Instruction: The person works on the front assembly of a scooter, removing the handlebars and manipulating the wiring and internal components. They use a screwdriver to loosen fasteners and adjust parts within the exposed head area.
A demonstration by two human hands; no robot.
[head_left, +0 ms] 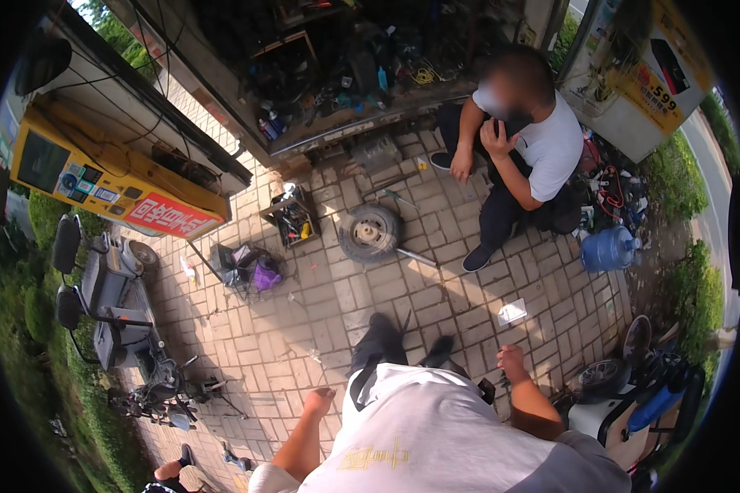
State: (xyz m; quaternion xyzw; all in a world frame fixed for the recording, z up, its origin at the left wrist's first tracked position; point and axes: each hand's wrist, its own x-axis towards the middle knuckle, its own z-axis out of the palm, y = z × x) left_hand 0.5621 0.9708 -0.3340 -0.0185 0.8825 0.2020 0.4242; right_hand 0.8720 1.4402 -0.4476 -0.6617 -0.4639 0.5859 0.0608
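Observation:
My left hand (319, 401) hangs low at my left side with its fingers curled in, and nothing shows in it. Off my right side is my right hand (511, 361), loosely closed, also with nothing visible in it. Neither hand touches anything. Ahead of my feet, a small wheel with a black tyre (370, 233) lies flat on the paving. A metal bar (417, 258) sticks out beside its lower right edge, and a hand tool (399, 197) lies just beyond it. The open toolbox (291, 218) left of the wheel holds several tools.
A seated person in a white shirt (555, 148) is ahead right, one hand near the head. Beyond is a cluttered workshop opening (345, 74). A blue water bottle (608, 250) stands right; a grey three-wheeler (119, 304) and a yellow machine (115, 177) stand left; a basket with a purple bag (265, 275) lies nearer.

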